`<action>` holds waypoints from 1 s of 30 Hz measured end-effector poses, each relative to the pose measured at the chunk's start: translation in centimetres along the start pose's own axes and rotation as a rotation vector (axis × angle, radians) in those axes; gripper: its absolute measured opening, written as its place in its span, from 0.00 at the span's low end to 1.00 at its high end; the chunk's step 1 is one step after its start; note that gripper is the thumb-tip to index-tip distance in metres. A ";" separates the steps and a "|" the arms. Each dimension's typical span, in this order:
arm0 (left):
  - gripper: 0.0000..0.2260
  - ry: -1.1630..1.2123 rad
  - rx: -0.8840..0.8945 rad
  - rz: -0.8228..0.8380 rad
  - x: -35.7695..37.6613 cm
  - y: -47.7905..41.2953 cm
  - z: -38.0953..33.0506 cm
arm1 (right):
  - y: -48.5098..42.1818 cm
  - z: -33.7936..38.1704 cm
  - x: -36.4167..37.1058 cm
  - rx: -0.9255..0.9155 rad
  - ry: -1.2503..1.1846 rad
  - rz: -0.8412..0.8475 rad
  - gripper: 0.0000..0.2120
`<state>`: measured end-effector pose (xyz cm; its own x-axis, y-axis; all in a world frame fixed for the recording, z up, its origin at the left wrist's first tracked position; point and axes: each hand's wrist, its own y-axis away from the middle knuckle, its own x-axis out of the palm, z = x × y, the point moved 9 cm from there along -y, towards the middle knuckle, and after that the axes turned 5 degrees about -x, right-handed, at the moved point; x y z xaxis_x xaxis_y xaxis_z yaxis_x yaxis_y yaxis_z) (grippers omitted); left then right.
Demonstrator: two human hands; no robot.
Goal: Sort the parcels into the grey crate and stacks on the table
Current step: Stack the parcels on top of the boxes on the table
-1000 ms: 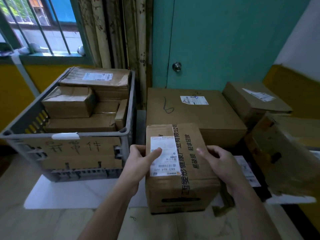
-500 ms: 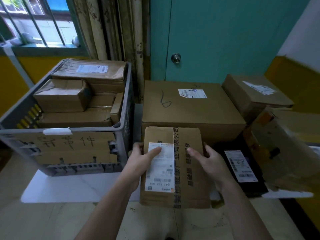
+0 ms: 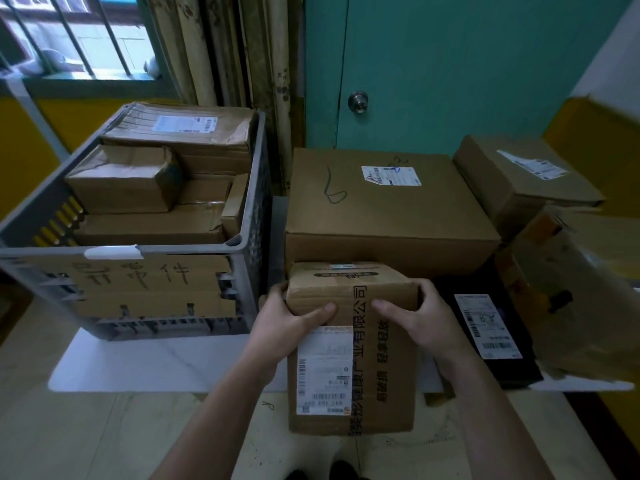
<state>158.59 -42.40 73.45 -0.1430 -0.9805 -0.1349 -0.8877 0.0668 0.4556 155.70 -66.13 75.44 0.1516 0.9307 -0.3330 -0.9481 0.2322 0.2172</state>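
I hold a brown cardboard parcel with a white shipping label and black printed characters in front of me, tilted so its labelled face points at me. My left hand grips its upper left corner, thumb across the face. My right hand grips the upper right corner the same way. The grey crate stands to the left on the white table, filled with several cardboard parcels. A large flat box lies just behind the held parcel.
A black parcel with a white label lies right of my hands. Another cardboard box sits at the back right, and a crumpled carton leans at the far right. The white table shows bare in front of the crate. A teal door stands behind.
The parcel has tipped forward toward me, its top end now showing, and its lower end has dropped below the table edge. Both hands slid up to its upper corners.
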 end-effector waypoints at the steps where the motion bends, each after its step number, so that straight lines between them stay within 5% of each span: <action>1: 0.42 -0.005 -0.001 -0.007 -0.2 0.0 -0.1 | 0.1 0.1 0.1 -0.013 -0.022 0.006 0.31; 19: 0.36 0.045 -0.007 -0.005 -0.7 0.7 -1.9 | -0.4 1.4 -0.5 -0.108 -0.033 -0.077 0.36; 30: 0.39 0.026 -0.054 0.118 0.8 1.1 -2.3 | 0.0 1.4 -2.5 -0.080 -0.090 -0.042 0.28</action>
<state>158.55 -43.59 75.87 -0.2326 -0.9710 -0.0547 -0.8403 0.1724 0.5139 155.71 -68.06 77.58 0.2128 0.9430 -0.2558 -0.9591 0.2516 0.1294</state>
